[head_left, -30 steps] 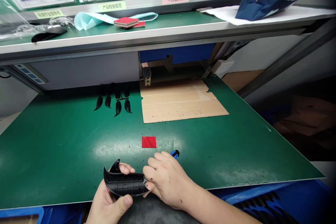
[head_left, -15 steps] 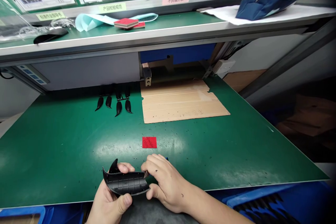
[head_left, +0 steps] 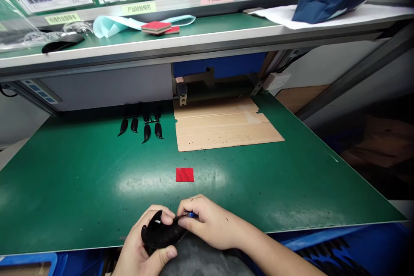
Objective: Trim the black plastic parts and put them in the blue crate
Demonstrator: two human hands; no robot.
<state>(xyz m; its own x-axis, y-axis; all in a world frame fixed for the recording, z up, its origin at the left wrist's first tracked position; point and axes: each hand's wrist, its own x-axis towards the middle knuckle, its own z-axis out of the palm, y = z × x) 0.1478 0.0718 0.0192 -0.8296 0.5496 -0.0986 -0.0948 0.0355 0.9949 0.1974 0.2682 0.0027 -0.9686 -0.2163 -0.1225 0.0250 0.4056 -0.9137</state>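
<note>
Near the front edge of the table, my left hand (head_left: 142, 241) is closed around a black curved plastic part (head_left: 164, 235), hollow and with a pointed, upturned end. The part is tilted, and its right end lies by my right hand (head_left: 205, 222). My right hand pinches a small tool with a blue handle (head_left: 192, 214) at the part's upper right edge. Most of that tool is hidden by the fingers, so its exact kind does not show. Beyond the hands, a red rectangular pad (head_left: 184, 175) with printing lies on the green table (head_left: 97, 181).
Several black plastic parts (head_left: 147, 131) lie at the back left, beside a flat cardboard sheet (head_left: 223, 127). A shelf (head_left: 226, 34) runs above the table. Blue bins (head_left: 291, 246) stand below its front edge, the right one holding black parts. Small black shavings are scattered about.
The black part has turned in my left hand and shifted right, its hollow now facing less upward. My right hand has rolled over, and the tool's blue end shows between thumb and fingers.
</note>
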